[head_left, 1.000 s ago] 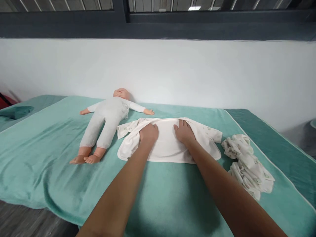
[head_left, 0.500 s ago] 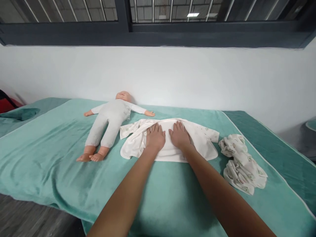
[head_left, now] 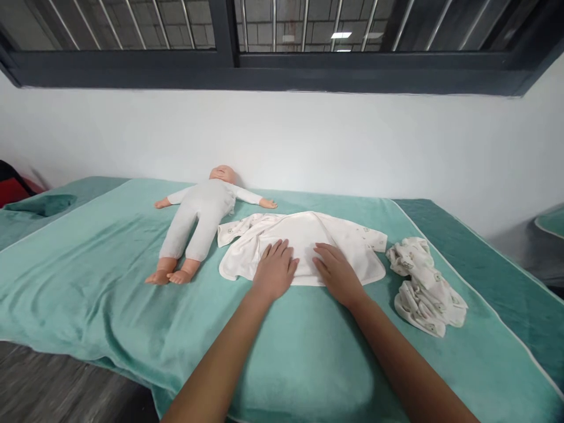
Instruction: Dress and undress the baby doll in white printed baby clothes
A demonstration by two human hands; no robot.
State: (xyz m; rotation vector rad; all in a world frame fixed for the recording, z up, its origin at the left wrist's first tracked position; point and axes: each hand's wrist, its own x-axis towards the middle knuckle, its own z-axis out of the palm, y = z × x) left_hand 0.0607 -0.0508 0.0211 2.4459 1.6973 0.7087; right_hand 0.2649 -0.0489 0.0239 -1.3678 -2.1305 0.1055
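A white baby shirt (head_left: 304,229) lies spread on the green bed cover, its patterned sleeves stretched out to both sides. On its lower left part rests my left hand (head_left: 275,270), palm down with fingers extended. My right hand (head_left: 338,270) lies flat on the lower right part, its fingers pointing up and inward. Neither hand grips the cloth. Left of the shirt, a baby doll (head_left: 200,214) in a white suit is on its back with arms out. To the right is a crumpled white patterned garment (head_left: 427,288).
The green cover (head_left: 110,252) drapes over the bed's front edge, with dark floor (head_left: 57,382) below at left. Behind the bed stands a white wall (head_left: 282,141) under a dark window frame (head_left: 282,73). A red and black item (head_left: 13,188) is at far left.
Both hands have slid toward me, from the shirt's middle to its lower edge. The upper part of the shirt now looks flatter. The camera view has shifted slightly.
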